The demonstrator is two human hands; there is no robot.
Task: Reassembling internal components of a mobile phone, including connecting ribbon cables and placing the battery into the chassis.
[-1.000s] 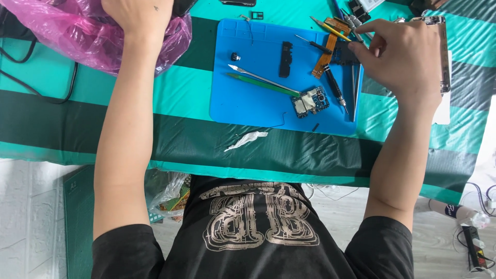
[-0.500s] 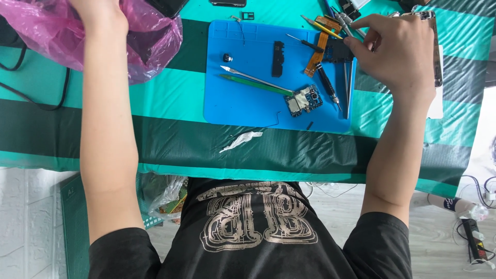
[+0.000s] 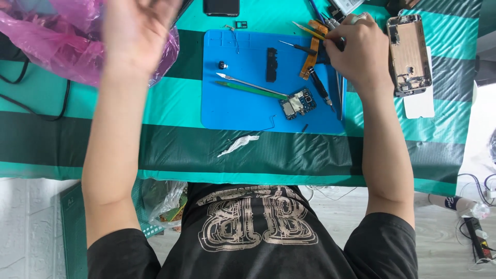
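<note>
Tools (image 3: 316, 39) lie bunched at the far right corner of the blue mat (image 3: 232, 111): thin metal rods and drivers with dark handles, crossed by an orange strip (image 3: 311, 57), most of them running long-axis toward and away from the person with a slight slant. The right hand (image 3: 360, 51) rests on this bunch, knuckles up, fingers curled and pinched on one of the slim tools; which one cannot be told. The mat is smooth, matte and rectangular, laid on a counter (image 3: 206, 150) covered in glossy cloth striped teal and dark green. On the mat a silver pair of tweezers (image 3: 251, 85) and a green stick (image 3: 250, 91) lie side by side, pointing left and right, near a small circuit board (image 3: 298, 103). The left hand (image 3: 135, 32) is raised over a crinkled pink plastic bag (image 3: 62, 46), palm open, fingers spread and blurred. A stripped phone frame (image 3: 409, 54), metallic, lies just beside the right hand.
</note>
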